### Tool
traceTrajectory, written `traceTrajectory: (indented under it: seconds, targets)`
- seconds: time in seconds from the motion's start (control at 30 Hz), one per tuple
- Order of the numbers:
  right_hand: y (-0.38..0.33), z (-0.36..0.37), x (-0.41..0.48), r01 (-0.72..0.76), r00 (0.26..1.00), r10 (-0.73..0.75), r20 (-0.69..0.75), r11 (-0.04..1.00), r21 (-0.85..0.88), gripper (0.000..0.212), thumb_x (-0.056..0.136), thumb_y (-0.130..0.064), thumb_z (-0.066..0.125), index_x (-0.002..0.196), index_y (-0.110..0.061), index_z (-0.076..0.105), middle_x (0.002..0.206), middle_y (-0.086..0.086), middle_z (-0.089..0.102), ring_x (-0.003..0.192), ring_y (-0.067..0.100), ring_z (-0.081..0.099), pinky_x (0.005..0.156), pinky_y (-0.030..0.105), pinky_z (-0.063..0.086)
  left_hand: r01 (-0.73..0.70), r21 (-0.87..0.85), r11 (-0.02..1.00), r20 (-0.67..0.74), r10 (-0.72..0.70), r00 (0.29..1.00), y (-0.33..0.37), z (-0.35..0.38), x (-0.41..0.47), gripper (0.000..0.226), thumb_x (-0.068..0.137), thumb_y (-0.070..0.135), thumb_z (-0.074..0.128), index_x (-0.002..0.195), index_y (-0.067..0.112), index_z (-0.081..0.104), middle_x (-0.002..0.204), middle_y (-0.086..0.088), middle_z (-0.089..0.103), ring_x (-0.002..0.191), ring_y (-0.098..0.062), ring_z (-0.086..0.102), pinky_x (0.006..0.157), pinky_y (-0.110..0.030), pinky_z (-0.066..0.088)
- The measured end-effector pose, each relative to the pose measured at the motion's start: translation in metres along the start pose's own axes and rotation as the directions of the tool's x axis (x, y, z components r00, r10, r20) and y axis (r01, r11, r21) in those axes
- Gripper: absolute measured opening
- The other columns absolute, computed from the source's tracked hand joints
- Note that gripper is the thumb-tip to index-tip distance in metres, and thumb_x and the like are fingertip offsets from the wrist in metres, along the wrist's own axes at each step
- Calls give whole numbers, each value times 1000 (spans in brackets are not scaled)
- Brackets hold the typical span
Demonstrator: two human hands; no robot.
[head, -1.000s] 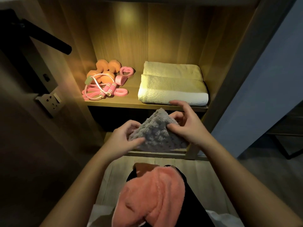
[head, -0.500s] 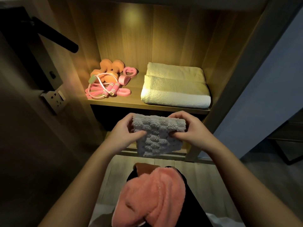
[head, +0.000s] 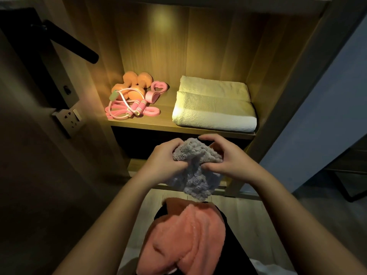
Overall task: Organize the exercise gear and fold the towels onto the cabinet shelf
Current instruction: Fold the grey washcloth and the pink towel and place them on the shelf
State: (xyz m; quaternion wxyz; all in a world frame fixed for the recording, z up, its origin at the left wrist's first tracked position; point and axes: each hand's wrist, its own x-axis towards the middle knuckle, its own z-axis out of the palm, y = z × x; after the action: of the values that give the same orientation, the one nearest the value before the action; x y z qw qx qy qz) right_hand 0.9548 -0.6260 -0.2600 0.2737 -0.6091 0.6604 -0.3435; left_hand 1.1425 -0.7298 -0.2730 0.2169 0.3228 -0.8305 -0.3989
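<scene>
The fingers point(head: 172, 144) of the left hand point(head: 164, 162) are curled over the top edge of the small grey towel point(head: 198, 175), with the thumb pressed in from below. The right hand point(head: 225, 158) is clenched on the cloth in the same way, its thumb dug into the middle and its forefinger arched over the top. Both hands are thus closed on the grey towel, which is held in the air just near of the shelf point(head: 143, 124) and below its front edge.

Half a second ago this towel was held as a flat, squared rectangle. It is now bunched between the hands, with the upper part humped and the lower part hanging loose and crumpled. The fold is judged to have been undone or to be under rework, so the towel is not yet fit to be stacked.

Farther out, a pink towel point(head: 182, 235) is draped over the lap, unfolded. On the lit shelf a folded cream towel point(head: 214, 105) lies at the right. At the left the orange dumbbells point(head: 135, 82), the pink jump rope point(head: 129, 111) and a heart-shaped pink grip point(head: 157, 89) are grouped together. The gear seems settled, and two towels are judged to remain.
</scene>
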Motion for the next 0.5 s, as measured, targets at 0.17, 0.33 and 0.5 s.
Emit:
traceTrajectory:
  seconds: [0.17, 0.33, 0.5]
  targets:
    - [14, -5, -4, -78, 996, 83, -45, 992, 99, 17, 77, 3, 73, 88, -7, 65, 87, 9, 65, 77, 14, 60, 72, 34, 51, 33, -186, 982, -66, -46, 997, -17, 5, -13, 31, 81, 10, 74, 106, 23, 61, 99, 9, 67, 94, -7, 64, 79, -40, 59]
    - [12, -4, -8, -6, 988, 54, -147, 952, 305, 23, 81, 12, 66, 94, -7, 66, 87, 4, 65, 78, 0, 60, 67, 16, 50, -61, -145, 988, -73, 50, 996, -28, 1, -27, 76, 77, 11, 80, 126, 50, 38, 123, 15, 55, 114, -2, 56, 90, -22, 52]
    - [10, -6, -8, 24, 992, 14, -122, 951, 308, 25, 82, 8, 67, 95, -14, 65, 90, 2, 66, 83, 2, 62, 68, 19, 52, -331, 266, 905, -7, 345, 939, -22, -12, -31, 77, 76, 17, 79, 133, 44, 35, 134, 19, 39, 115, -4, 50, 85, -26, 55]
